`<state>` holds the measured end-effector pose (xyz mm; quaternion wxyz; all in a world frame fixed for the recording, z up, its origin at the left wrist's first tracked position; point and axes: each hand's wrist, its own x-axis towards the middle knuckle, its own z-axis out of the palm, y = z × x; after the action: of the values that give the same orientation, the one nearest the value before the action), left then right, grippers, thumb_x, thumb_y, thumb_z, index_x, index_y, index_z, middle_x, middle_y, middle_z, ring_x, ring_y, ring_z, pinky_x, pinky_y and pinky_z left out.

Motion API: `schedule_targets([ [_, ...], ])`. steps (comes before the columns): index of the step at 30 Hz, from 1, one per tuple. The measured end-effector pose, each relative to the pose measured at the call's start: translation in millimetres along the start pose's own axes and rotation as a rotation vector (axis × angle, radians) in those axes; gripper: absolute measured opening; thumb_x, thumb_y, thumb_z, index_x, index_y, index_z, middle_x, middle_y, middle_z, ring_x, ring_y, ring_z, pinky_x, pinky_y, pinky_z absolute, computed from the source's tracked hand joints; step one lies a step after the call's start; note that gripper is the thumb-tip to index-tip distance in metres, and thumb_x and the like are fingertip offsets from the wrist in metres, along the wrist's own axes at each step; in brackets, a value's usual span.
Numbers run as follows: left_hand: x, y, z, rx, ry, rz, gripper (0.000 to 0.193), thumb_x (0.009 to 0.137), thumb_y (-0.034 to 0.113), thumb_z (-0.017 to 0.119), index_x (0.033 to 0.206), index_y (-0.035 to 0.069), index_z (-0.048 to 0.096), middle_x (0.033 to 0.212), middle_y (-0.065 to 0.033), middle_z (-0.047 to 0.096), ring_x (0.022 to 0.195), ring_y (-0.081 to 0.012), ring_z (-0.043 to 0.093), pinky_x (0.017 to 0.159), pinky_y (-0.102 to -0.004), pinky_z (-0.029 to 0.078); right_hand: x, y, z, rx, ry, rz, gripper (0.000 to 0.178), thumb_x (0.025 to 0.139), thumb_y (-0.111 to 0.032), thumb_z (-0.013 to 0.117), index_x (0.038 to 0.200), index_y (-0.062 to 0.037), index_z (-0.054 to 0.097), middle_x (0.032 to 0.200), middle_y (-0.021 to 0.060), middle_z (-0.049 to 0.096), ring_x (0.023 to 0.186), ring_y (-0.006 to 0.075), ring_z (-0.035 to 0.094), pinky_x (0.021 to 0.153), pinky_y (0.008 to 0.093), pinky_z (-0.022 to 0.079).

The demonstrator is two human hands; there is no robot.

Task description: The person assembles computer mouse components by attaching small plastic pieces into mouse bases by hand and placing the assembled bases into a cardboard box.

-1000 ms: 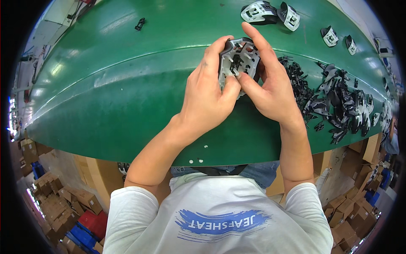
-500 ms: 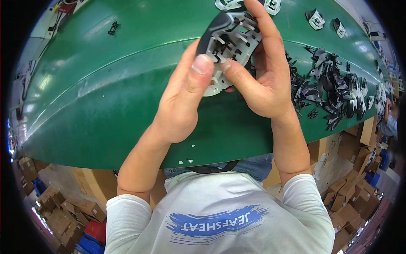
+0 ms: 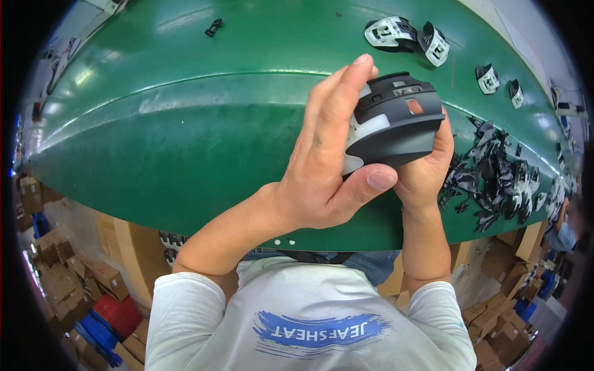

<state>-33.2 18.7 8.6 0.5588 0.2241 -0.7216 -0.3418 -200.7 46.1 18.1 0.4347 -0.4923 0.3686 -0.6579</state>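
One black-and-white shell, held over the desk. Left hand half-curled against its left side, thumb below; right hand cups its right end, grip partly hidden. Black and white pieces look joined already; loose dark parts right of the right hand seem unassembled.

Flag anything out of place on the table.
One small black part lies alone at far left, away from the jumbled pile on the right. Two white discs sit loose by the near edge. The held shell shows no obvious damage.
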Motion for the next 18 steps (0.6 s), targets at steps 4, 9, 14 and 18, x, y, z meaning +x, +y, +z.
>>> schedule_targets([
  [4,2,4,1,0.090,-0.003,0.049,0.109,0.097,0.051,0.076,0.166,-0.013,0.019,0.158,-0.0287,0.044,0.137,-0.0362,0.049,0.116,-0.0451,0.040,-4,-5,-3,0.088,0.018,0.140,0.022,0.096,-0.004,0.079,0.118,-0.0006,0.074,0.116,0.0085,0.077,0.103,0.0161,0.073,0.091,0.0317,0.059],
  [9,1,8,0,0.215,-0.057,0.084,0.107,0.095,0.047,0.080,0.163,-0.016,0.027,0.153,-0.0280,0.052,0.132,-0.0348,0.053,0.116,-0.0452,0.036,-6,-1,-3,0.384,-0.034,0.264,0.023,0.094,-0.006,0.081,0.116,-0.0012,0.074,0.114,0.0108,0.078,0.098,0.0176,0.075,0.088,0.0336,0.062],
  [14,4,-2,3,0.209,-0.048,0.084,0.104,0.093,0.046,0.081,0.162,-0.015,0.031,0.150,-0.0268,0.056,0.131,-0.0343,0.053,0.116,-0.0456,0.035,-2,-1,-3,0.212,-0.058,0.180,0.026,0.100,-0.014,0.077,0.122,-0.0021,0.072,0.113,0.0096,0.077,0.099,0.0179,0.075,0.089,0.0336,0.062],
  [18,11,1,4,0.131,-0.103,0.040,0.105,0.096,0.043,0.080,0.166,-0.012,0.025,0.152,-0.0254,0.054,0.134,-0.0324,0.053,0.116,-0.0433,0.038,1,-2,-5,0.400,-0.064,0.257,0.027,0.101,-0.016,0.077,0.123,-0.0026,0.072,0.115,0.0087,0.077,0.102,0.0175,0.074,0.091,0.0339,0.061],
])
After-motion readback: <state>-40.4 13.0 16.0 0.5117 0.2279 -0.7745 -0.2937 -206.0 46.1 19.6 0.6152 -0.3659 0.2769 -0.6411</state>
